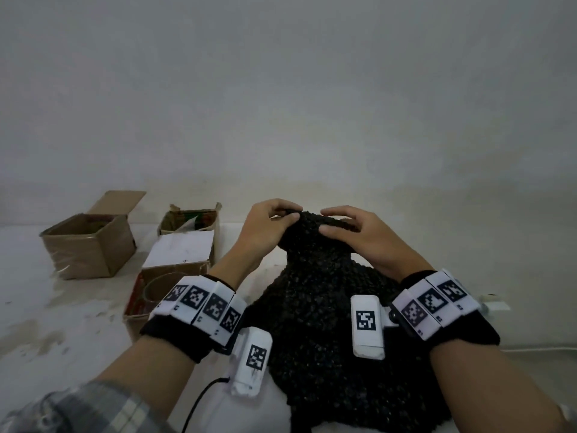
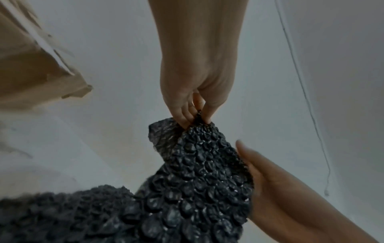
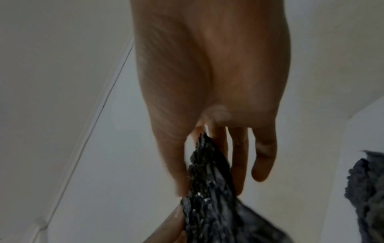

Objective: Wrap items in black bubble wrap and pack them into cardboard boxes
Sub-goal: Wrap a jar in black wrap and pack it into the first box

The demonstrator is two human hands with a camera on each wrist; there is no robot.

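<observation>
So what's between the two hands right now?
Head view: only black bubble wrap, its raised top edge spanning the gap between left hand and right hand, both pinching it.

The bubble wrap (image 1: 324, 307) is black all over, its rows of bubbles glinting grey where light catches them. The cardboard boxes (image 1: 89, 245) are plain brown, one showing red and green print inside (image 1: 199, 218), another covered by a white sheet (image 1: 181, 248). The tabletop (image 1: 46, 307) is white with dull greyish smudges. Both wrist bands (image 1: 199, 304) are black, carrying white tiles printed with black square-code patterns. The sleeve (image 1: 93, 410) is a grey and white check. The wall (image 1: 281, 89) is pale grey.
</observation>
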